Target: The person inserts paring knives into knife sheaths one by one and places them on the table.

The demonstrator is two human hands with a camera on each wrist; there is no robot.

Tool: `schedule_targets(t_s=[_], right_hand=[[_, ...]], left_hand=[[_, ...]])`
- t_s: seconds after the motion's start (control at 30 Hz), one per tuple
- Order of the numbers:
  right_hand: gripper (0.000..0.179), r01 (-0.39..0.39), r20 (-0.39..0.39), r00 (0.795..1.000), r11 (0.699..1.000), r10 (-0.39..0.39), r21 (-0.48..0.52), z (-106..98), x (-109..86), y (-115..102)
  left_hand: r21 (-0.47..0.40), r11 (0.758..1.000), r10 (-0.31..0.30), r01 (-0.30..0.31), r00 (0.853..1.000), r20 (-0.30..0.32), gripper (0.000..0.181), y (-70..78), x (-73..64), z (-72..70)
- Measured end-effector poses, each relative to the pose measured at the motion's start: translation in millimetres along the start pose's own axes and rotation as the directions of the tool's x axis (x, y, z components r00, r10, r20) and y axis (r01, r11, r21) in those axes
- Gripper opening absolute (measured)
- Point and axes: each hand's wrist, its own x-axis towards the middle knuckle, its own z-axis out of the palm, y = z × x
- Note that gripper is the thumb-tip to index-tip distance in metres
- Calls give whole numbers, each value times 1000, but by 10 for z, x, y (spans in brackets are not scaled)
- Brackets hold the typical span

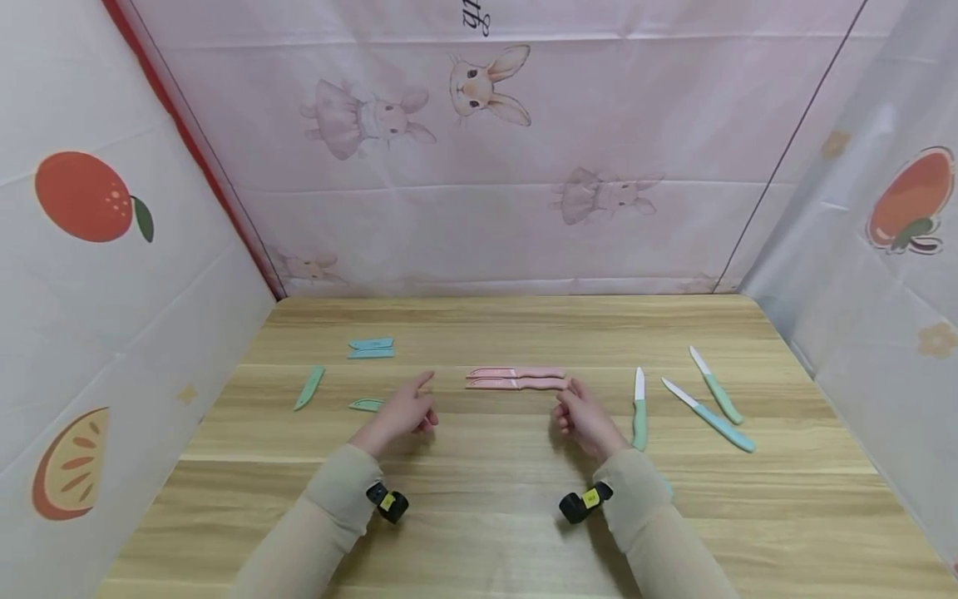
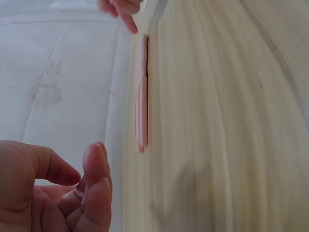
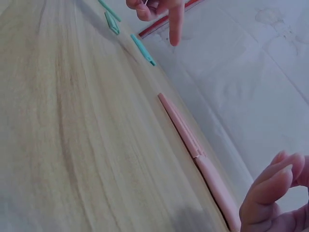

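Note:
Two pink knives (image 1: 539,383) in matching pink sheaths lie side by side in the middle of the table, handles to the right. My left hand (image 1: 407,409) hovers left of their sheathed tips, index finger pointing forward and the other fingers loosely bent, holding nothing. At the handle ends is my right hand (image 1: 587,416), its fingers loosely curved with nothing between them. In the right wrist view its fingertips overlap the end of a pink handle (image 3: 217,191). The left wrist view shows the pink pair (image 2: 143,111) ahead of the left hand (image 2: 63,193).
On the left lie two blue sheaths (image 1: 371,353) and two green sheaths (image 1: 309,388), one partly behind the left hand. Bare-bladed knives lie on the right: a green knife (image 1: 639,423), another green knife (image 1: 722,398) and a blue knife (image 1: 722,427). A blue end (image 1: 669,488) shows beside the right sleeve.

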Motion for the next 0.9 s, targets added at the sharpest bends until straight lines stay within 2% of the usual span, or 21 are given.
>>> schedule_targets(t_s=[0.3, 0.47, 0.63, 0.9], right_hand=[[63, 20, -10, 1000, 1000, -20, -14, -98, -178, -59], [62, 21, -20, 1000, 1000, -21, -10, -157, -275, -90], [62, 24, -15, 1000, 1000, -24, -10, -210, -357, -99], [63, 58, -8, 998, 998, -58, 4, -309, -456, -81]], left_hand=[[43, 999, 29, -26, 995, -91, 46, -263, -107, -464], [74, 997, 30, -18, 985, -168, 44, -383, -149, -682], [118, 993, 4, 25, 972, -235, 43, -515, -185, -823], [206, 976, -17, 73, 965, -261, 43, -733, -199, -972]])
